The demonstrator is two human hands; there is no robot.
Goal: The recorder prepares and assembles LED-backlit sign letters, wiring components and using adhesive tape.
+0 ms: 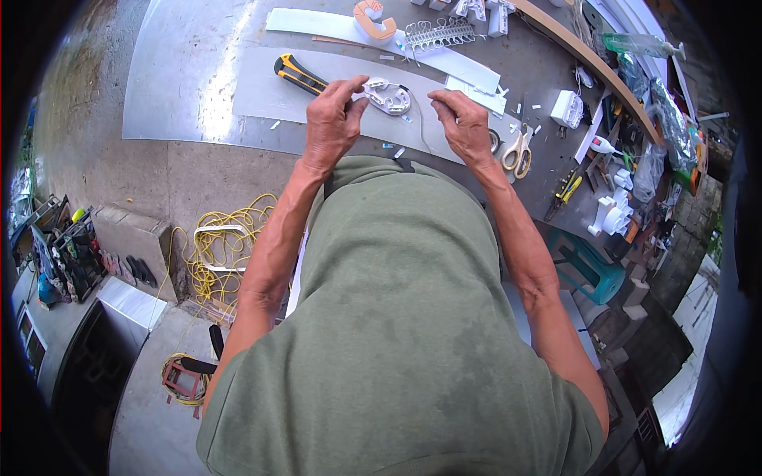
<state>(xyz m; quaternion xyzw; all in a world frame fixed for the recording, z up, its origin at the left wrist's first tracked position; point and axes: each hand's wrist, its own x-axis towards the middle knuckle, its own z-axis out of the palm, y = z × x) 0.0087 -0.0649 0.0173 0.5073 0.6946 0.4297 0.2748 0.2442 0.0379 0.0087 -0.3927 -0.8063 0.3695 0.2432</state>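
A small white curved piece [387, 97] with a thin wire lies on the grey sheet between my hands. My left hand [332, 119] is at its left end, fingers curled and thumb drawn in; what they pinch is too small to make out. To the right, apart from the piece, my right hand [462, 125] has thumb and fingertips brought together, and I cannot see what is in them. A yellow and black utility knife [300, 74] lies just beyond my left hand. Cream-handled scissors [519, 153] rest right of my right hand, beside a dark tape roll [494, 141].
Farther back are an orange and white C-shaped piece [375, 22], a string of small white modules [439, 34] and long white strips [468, 70]. A white box [567, 109], a yellow tool [568, 187] and clutter crowd the right. Yellow cord [208, 252] lies tangled at left.
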